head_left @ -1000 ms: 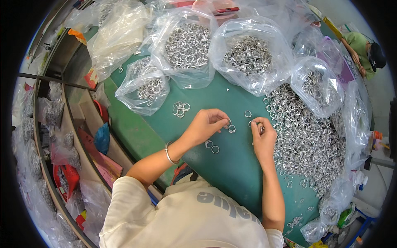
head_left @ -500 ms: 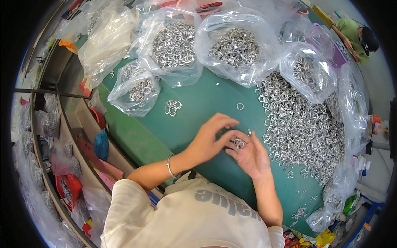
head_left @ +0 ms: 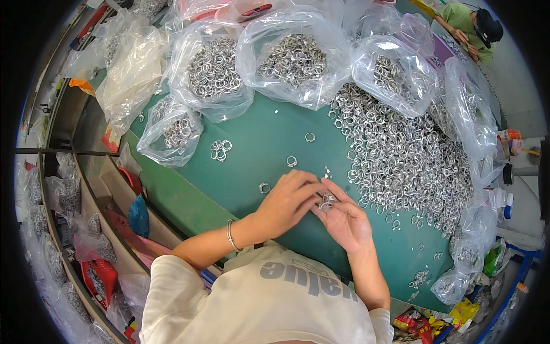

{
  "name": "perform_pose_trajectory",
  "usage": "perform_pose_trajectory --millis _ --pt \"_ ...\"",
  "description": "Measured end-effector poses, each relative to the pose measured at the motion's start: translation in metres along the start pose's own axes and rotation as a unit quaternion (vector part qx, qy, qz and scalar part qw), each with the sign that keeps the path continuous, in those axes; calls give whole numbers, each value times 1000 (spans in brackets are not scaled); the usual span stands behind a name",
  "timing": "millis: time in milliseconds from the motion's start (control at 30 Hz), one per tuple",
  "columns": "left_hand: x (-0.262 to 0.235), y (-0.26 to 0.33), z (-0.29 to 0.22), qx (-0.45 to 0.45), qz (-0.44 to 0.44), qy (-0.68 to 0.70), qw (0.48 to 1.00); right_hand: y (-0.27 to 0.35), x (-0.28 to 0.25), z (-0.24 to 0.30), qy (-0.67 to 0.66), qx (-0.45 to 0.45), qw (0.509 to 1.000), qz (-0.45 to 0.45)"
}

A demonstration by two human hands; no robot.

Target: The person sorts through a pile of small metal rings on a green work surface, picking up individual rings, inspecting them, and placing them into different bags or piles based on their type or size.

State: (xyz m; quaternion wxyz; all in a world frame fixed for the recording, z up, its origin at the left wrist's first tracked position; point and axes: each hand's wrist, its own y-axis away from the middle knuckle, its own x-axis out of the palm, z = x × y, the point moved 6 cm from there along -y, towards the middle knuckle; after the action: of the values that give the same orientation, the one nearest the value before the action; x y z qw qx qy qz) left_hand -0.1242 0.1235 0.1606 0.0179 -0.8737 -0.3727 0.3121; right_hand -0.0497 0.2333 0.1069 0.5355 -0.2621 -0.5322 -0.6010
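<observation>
Several silver-coloured metal rings (head_left: 326,202) lie in the fingers of my right hand (head_left: 350,225), whose palm is turned up. My left hand (head_left: 289,202), with a bracelet (head_left: 230,235) on its wrist, reaches across to them. Its fingertips are drawn together at the rings; what they pinch is hidden. On the green table, a ring (head_left: 264,187) sits just beside my left hand. Another ring (head_left: 292,161) is beyond it, and a third ring (head_left: 310,137) lies farther off. A small cluster of rings (head_left: 220,150) rests to the left.
A large heap of rings (head_left: 407,160) spreads over the right side of the green table (head_left: 252,129). Clear plastic bags of rings (head_left: 215,67) line its far edge. Shelf compartments (head_left: 103,183) with bagged goods stand at the left. Another person (head_left: 467,34) is at the far right.
Two more rings now lie on the table near my left hand. My left fingers have come to the rings in my right hand. The whole view has shifted slightly.
</observation>
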Motion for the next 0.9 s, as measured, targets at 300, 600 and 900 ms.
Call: perform_pose_trajectory --millis 300,600,900 --pt "9 1 -16 16 16 -54 998 17 9 -2 48 -20 999 -4" --pt "17 2 -33 63 90 -118 987 24 4 -6 130 -28 990 -45" --pt "30 12 -34 85 154 -138 975 31 2 -8 376 -68 922 -69"
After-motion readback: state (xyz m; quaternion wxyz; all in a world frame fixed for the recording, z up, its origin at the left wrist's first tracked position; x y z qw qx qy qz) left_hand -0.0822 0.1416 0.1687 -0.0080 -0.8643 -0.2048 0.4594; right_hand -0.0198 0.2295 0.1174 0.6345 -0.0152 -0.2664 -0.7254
